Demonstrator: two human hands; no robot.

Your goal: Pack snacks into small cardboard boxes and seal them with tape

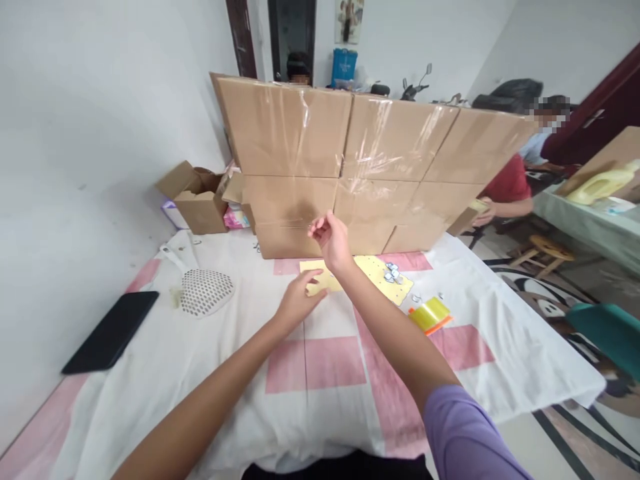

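Note:
Over the yellow sheet with small dots (373, 270), my left hand (299, 297) is held low with its thumb and fingers apart, nothing visible between them. Higher up, in front of the cardboard wall (295, 197), my right hand (333, 241) is raised with its fingers curled together. Whatever they may hold is too small to tell. Small blue-and-white pieces (393, 273) lie on the sheet's right part. A shiny yellow-green flat item with an orange edge (431, 315) lies to the right of the sheet. My right forearm hides part of the sheet.
Left on the tablecloth (215, 387) lie a white perforated paddle-shaped item (206, 292) and a black tablet-like slab (113, 332). An opened cardboard box (203, 210) stands behind them. Beyond the right edge, a person in red (507, 190) holds a box; a wooden stool (544, 253) stands there.

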